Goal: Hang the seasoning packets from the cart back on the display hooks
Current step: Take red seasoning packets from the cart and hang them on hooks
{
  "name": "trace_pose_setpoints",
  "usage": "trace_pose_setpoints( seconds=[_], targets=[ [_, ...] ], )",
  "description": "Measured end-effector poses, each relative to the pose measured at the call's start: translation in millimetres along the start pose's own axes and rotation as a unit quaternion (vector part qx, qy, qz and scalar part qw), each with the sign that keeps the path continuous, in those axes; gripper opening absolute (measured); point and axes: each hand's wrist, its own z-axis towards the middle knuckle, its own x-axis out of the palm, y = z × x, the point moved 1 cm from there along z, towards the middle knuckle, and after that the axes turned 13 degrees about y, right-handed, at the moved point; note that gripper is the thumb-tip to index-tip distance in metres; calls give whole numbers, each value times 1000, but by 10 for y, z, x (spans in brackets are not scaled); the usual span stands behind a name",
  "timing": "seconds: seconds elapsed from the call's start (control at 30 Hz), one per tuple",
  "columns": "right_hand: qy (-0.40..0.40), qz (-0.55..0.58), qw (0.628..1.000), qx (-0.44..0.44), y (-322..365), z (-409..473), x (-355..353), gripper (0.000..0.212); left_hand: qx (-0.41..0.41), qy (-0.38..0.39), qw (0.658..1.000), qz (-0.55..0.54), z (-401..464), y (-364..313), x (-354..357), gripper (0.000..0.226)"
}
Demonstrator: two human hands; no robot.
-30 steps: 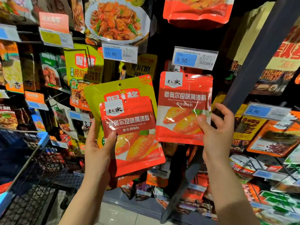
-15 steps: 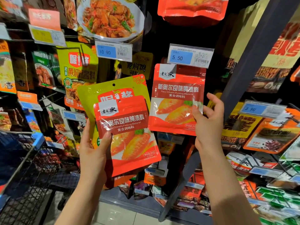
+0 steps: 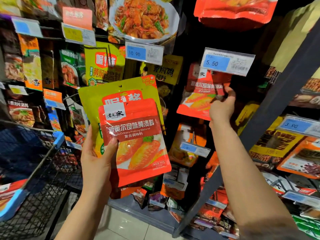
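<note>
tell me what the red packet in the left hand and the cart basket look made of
Red packet: apparently glossy plastic film, given its sheen and soft creases. Cart basket: looks like dark coated metal wire mesh, given its open grid, though the coating is hard to confirm.

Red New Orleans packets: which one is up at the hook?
The red New Orleans seasoning packet that the right hand pinches beneath the blue 5.50 price tag; the other red packet sits lower in the left hand.

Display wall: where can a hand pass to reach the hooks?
One dark gap runs between the 10.90 tag and the 5.50 tag, left of the right hand. Left of it, packets overlap. The cart fills the lower left.
</note>
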Motion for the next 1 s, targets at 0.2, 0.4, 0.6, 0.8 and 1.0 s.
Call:
trace_pose_setpoints(
  seconds=[0.2, 0.4, 0.6, 0.8, 1.0],
  targets=[
    [13, -60, 998, 12, -80, -64, 71, 53, 2, -23, 1000, -5, -59, -46, 15, 58],
    [111, -75, 986, -101, -98, -952, -46, 35, 12, 13, 1000, -14, -29, -31, 180, 62],
    [284, -8, 959, -10, -226, -1525, -78, 58, 19, 35, 999, -25, -25, 74, 521, 69],
    [222, 1, 974, -38, -290, -1529, -242, 57, 16, 45, 998, 49, -42, 179, 609, 54],
    [102, 48, 993, -39, -195, -1338, -453, 57, 26, 18, 995, 91, 37, 161, 398, 51]
  ],
)
